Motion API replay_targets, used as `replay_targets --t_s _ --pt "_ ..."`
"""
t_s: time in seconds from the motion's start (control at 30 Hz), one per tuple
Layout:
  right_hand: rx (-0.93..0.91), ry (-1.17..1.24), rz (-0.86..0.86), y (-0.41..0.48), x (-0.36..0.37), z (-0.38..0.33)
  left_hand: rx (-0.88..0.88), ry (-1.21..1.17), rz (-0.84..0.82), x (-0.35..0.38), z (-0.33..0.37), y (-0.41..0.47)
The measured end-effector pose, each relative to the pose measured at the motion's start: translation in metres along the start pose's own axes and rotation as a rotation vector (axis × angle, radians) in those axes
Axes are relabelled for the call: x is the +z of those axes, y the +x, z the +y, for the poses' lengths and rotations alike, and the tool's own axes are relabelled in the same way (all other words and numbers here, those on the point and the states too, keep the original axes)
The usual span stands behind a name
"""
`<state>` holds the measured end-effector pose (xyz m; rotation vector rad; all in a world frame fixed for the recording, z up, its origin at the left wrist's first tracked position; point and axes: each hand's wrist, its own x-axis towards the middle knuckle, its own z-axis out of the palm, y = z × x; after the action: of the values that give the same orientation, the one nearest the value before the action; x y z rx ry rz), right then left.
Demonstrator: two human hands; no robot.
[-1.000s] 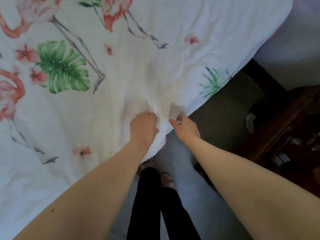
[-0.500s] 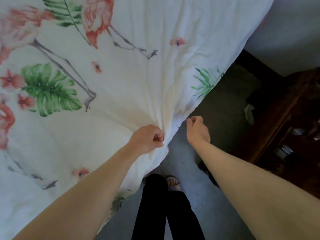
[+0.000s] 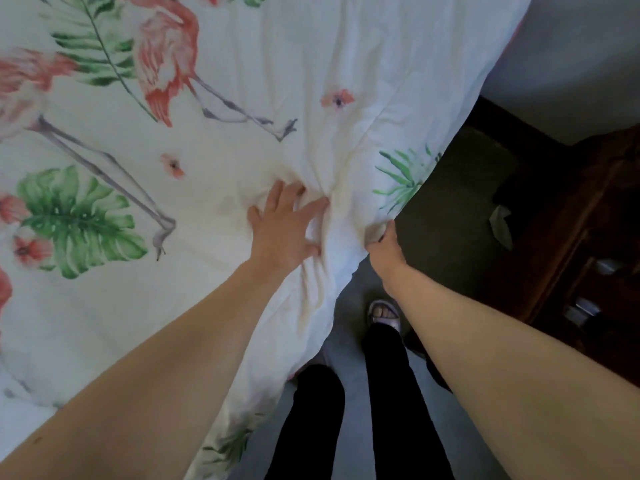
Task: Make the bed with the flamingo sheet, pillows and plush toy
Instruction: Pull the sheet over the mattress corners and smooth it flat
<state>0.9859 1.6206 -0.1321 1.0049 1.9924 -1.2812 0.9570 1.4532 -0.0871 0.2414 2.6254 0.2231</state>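
The white flamingo sheet (image 3: 242, 81), printed with pink flamingos, green leaves and small flowers, covers the bed and fills the left and top of the head view. Its corner hangs over the bed edge in front of me. My left hand (image 3: 284, 230) lies spread on the sheet near that corner, fingers pressing into a bunch of folds. My right hand (image 3: 384, 247) pinches the sheet's hanging edge just to the right. No pillows or plush toy are in view.
Dark wooden furniture (image 3: 595, 244) with metal handles stands at the right, a crumpled white scrap (image 3: 502, 226) on the dark floor beside it. My legs in black trousers (image 3: 391, 393) and a sandalled foot stand on the grey floor by the bed corner.
My left hand has let go of its fistful of sheet and now lies spread flat on it. My right hand, free half a second ago, has taken hold of the sheet's edge.
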Motion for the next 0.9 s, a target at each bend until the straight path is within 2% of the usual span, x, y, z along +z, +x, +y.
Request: replay_targets --t_s 0.13,0.4,0.6,0.77,0.9 --pt "0.023 0.229 -0.077 0.013 -0.007 -0.007 -0.036 0.089 0.004 0.000 0.005 0.011" --pt "0.037 0.043 -0.051 0.036 -0.036 -0.006 -0.088 0.172 -0.027 -0.006 0.023 0.025" --pt "0.153 0.281 -0.129 0.053 -0.022 -0.006 -0.117 0.183 -0.063 -0.004 0.031 0.026" --pt "0.112 0.049 0.053 0.050 -0.033 0.002 -0.128 0.179 -0.091 -0.008 0.038 0.027" --pt "0.219 -0.041 0.259 0.032 -0.068 0.026 -0.100 0.126 -0.049 -0.009 0.042 0.016"
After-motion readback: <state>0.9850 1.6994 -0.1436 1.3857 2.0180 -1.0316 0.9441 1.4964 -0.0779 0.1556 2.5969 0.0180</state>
